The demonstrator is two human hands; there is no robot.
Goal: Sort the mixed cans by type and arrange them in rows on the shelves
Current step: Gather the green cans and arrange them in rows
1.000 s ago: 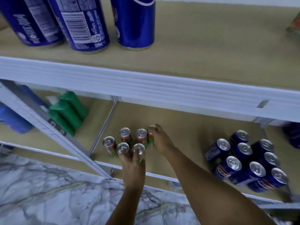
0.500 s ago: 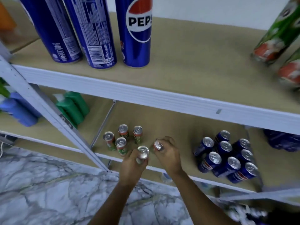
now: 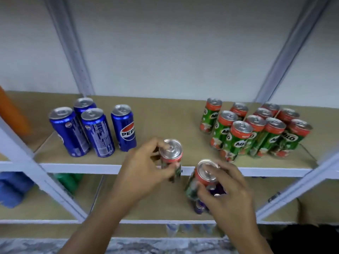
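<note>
My left hand [image 3: 145, 171] grips a green and red Milo can [image 3: 171, 153] upright, just in front of the upper shelf's white front edge [image 3: 77, 166]. Lower and to the right, my right hand [image 3: 225, 191] holds a second Milo can [image 3: 201, 176], tilted a little. On the upper shelf, several blue Pepsi cans [image 3: 95, 131] stand at the left and a cluster of several Milo cans [image 3: 256, 132] stands at the right. Between the two groups the brown shelf board [image 3: 165, 121] is bare.
Slanted white metal uprights [image 3: 69, 44] cross the view on the left and on the right [image 3: 282, 52]. Blue bottles [image 3: 12, 187] and a green bottle [image 3: 67, 180] lie on the lower shelf at left. An orange object [image 3: 11, 110] stands at far left. Marble floor [image 3: 146, 246] below.
Both hands lifted one Milo can each from the lower shelf up to the level of the upper shelf. My view has tilted up, so the upper shelf's cans now fill the middle.
</note>
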